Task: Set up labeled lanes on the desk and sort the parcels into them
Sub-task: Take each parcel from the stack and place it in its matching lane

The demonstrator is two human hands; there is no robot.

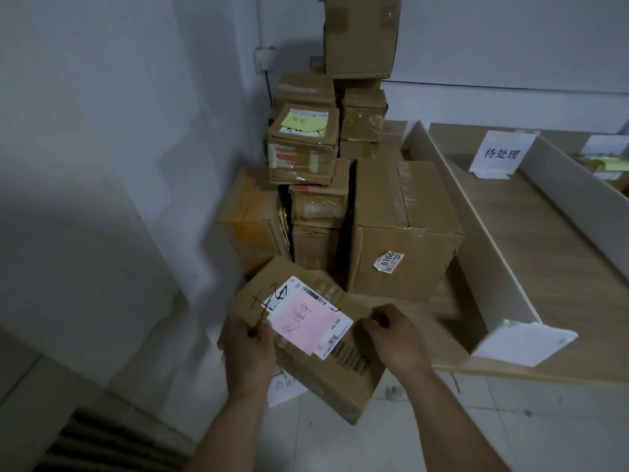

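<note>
- Wood desk (551, 240), right half of frame.
- White dividers (476, 240) upright on it, running from lower right toward upper centre.
- Sign (498, 153) standing between them, upper right.
- Stacked boxes (405, 226) on left end, centre of frame.

- Parcel (340, 386) between the fingers of the left hand (250, 349) and right hand (398, 335): matt brown cardboard, creased, with strips of shiny clear tape.
- By the left thumb: a matt pink paper note (303, 318) on a smooth white label (340, 327).
- Beyond the fingertips: stacked boxes (401, 226) of the same dull cardboard, several bound in glossy tape; one bears a yellow paper note (303, 122).
- Right of the right fingers: a white matt divider (490, 267), foam-like with a rough cut end, on a wood-grain desk (551, 240).
- Below the hands: pale glossy floor tiles (442, 427).
</note>
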